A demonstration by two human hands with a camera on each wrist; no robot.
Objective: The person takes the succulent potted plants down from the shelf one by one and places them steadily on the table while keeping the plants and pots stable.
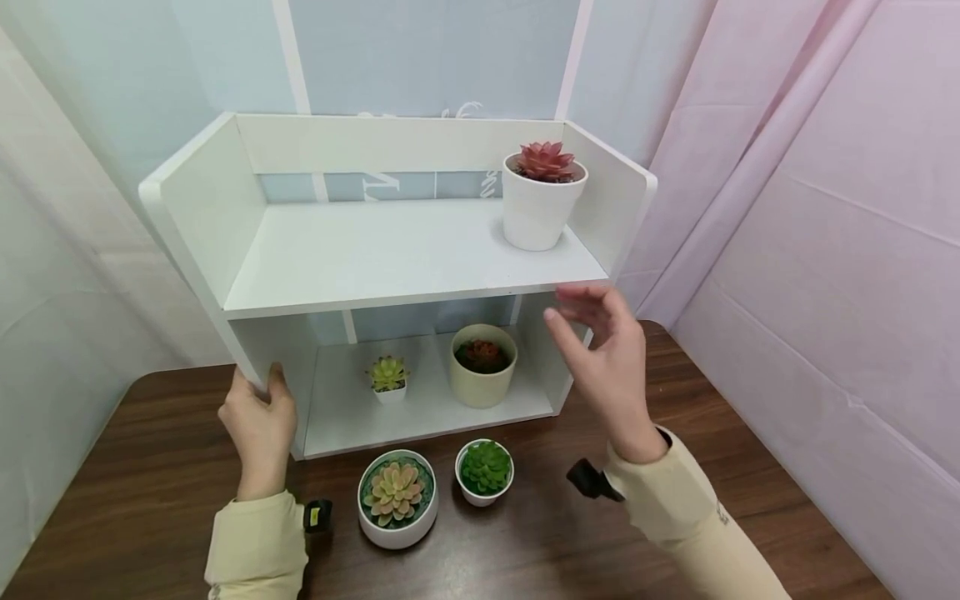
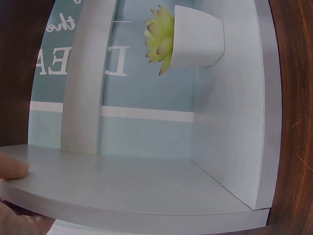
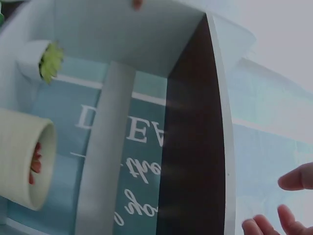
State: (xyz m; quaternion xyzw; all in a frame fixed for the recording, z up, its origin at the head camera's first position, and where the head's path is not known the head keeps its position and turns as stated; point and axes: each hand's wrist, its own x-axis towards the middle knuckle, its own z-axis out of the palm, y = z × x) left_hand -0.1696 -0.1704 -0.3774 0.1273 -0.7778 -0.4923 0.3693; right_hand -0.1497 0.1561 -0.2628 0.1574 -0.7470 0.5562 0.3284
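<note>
My left hand [image 1: 261, 421] grips the left side panel of a white two-tier shelf [image 1: 375, 250], thumb on the inner face and fingers outside. In the left wrist view the thumb [image 2: 12, 166] shows at that panel's edge. My right hand [image 1: 611, 371] is raised at the upper board's front right corner, fingers loosely bent and apart, holding nothing. Just above it, a red succulent in a white pot [image 1: 536, 208] stands on the upper board. On the lower board are a small yellow-green succulent in a square white pot [image 1: 389, 382] and a cream pot [image 1: 482, 383] with a reddish plant.
On the brown wooden table [image 1: 120, 475], in front of the shelf, stand a peach-green succulent in a round white pot [image 1: 397, 500] and a smaller green succulent in a white pot [image 1: 484, 472]. A lettered blue cloth [image 1: 442, 58] hangs behind, with pale curtains [image 1: 840, 250] at the sides.
</note>
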